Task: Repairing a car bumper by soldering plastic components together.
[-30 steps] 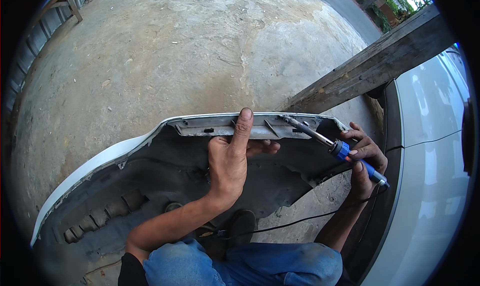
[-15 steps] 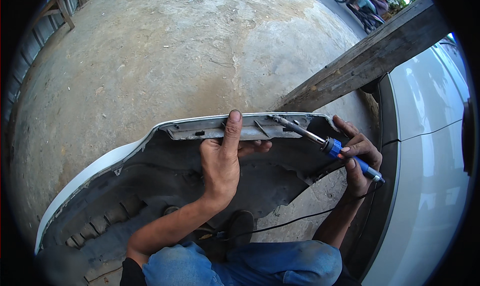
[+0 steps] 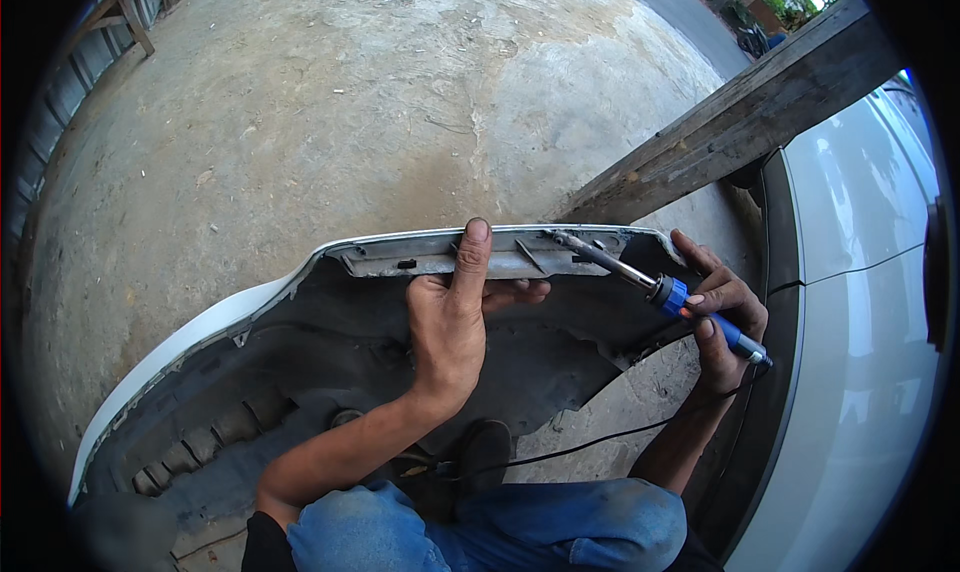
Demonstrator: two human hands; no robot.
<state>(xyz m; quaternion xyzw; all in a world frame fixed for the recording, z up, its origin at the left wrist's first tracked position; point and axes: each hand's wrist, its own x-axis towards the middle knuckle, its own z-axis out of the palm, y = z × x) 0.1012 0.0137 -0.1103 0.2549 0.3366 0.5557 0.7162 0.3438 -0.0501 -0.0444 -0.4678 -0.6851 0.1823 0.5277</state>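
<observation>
A white car bumper [image 3: 243,309] lies across my legs and feet, its black inner side toward me. My left hand [image 3: 448,327] is closed round the grey flange [image 3: 425,262] along its far edge, thumb up on top and fingers curled beneath. In my right hand [image 3: 735,317] is a soldering iron [image 3: 672,294] with a blue handle and metal shaft, gripped between thumb and fingers. Its tip touches the flange near the bumper's right end, where the surface looks dark and rough. My right index finger reaches to the bumper's right corner.
A thin black cord [image 3: 590,439] runs from the iron's handle down past my shoe [image 3: 487,450]. At right stands a white car body [image 3: 865,302]. A thick wooden post [image 3: 720,122] slants up beyond the bumper. Rough concrete [image 3: 300,122] spreads ahead toward a road.
The motorcycle on the road has mostly gone out of sight. The view has shifted slightly; both hands, the iron and the bumper keep nearly the same positions.
</observation>
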